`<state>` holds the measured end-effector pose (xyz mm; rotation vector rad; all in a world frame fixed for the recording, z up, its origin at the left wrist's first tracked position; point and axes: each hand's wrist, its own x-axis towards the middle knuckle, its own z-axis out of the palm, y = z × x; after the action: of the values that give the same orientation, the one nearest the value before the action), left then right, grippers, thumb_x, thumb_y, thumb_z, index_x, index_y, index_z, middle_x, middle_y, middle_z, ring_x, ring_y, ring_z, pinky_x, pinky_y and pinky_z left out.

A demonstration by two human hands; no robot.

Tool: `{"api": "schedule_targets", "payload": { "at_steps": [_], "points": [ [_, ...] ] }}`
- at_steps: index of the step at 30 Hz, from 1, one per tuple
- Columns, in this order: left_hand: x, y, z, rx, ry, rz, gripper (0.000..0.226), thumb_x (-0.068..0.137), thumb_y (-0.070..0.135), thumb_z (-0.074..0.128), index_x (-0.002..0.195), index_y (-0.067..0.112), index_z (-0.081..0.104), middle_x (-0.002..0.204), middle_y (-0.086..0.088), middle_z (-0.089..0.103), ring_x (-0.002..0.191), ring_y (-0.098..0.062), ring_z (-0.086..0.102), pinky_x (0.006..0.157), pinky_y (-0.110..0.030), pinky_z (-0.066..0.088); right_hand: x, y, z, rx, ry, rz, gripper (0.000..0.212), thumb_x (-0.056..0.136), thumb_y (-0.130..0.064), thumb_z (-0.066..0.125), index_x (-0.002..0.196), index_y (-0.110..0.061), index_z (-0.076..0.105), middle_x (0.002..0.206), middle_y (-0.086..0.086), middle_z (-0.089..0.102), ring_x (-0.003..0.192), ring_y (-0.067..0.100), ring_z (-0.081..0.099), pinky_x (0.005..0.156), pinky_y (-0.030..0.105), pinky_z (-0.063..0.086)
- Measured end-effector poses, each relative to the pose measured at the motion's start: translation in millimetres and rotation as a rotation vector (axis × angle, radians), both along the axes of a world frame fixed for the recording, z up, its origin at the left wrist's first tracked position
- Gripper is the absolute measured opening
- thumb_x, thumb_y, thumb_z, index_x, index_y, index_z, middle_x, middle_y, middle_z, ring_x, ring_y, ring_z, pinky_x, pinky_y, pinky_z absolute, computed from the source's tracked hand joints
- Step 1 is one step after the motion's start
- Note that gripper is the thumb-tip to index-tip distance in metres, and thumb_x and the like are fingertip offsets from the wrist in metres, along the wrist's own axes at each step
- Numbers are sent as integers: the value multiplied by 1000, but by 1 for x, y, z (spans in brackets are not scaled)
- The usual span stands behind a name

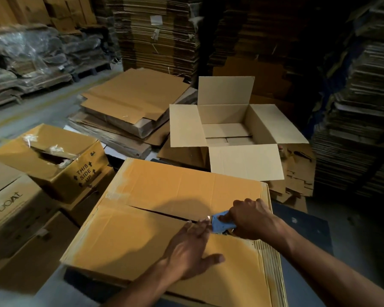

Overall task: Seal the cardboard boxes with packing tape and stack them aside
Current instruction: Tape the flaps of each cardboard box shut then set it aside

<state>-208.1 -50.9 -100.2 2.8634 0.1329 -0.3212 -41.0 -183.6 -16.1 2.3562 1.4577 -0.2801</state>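
Note:
A large brown cardboard box (160,196) lies in front of me with its two top flaps folded shut and a dark seam running across the middle. My right hand (248,218) grips a blue tape dispenser (221,220) at the right end of that seam. My left hand (189,249) presses flat on the near flap, fingers straight, fingertips next to the dispenser. Behind it stands a second box (228,134) with all its flaps open and nothing inside.
Flattened cartons (131,100) lie in a heap behind the work box. A torn box marked THIS SIDE UP (60,160) and other cartons (11,207) crowd the left. Tall stacks of flat cardboard (359,107) rise at the back and right.

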Motion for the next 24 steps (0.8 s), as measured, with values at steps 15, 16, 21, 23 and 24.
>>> {"api": "schedule_targets", "payload": {
  "at_steps": [15,16,21,23,24],
  "points": [
    [-16,26,6,131,38,134,109,86,93,10,166,18,4,173,-4,-5,160,-20,-5,124,-59,-12,0,-2,3,3,63,35,53,98,-43,63,150,-40,48,121,2,60,102,22,62,77,32,51],
    [-9,15,5,107,54,112,109,86,92,10,166,18,1,173,-2,-7,159,-18,-7,126,-57,-10,-1,-2,4,-3,60,29,53,98,-40,64,149,-38,49,120,2,60,100,22,63,74,31,49],
    [-2,5,1,141,98,136,113,76,95,-6,163,22,-15,164,9,-26,155,-8,-19,125,-58,-10,-4,-9,15,-47,90,-27,57,96,-34,66,150,-36,47,125,3,61,104,24,64,72,33,45],
    [-6,7,0,147,109,114,113,76,96,-6,163,24,-14,165,10,-25,155,-7,-20,124,-59,-11,-2,-14,26,-59,113,-31,60,94,-36,68,150,-42,46,124,0,63,97,21,63,70,32,44],
    [-8,7,-1,139,110,111,113,75,96,-7,163,25,-14,166,10,-24,155,-7,-21,124,-59,-12,-1,-17,32,-64,113,-39,61,93,-37,70,149,-43,48,121,-1,64,92,20,62,69,32,45]
  ]
}}
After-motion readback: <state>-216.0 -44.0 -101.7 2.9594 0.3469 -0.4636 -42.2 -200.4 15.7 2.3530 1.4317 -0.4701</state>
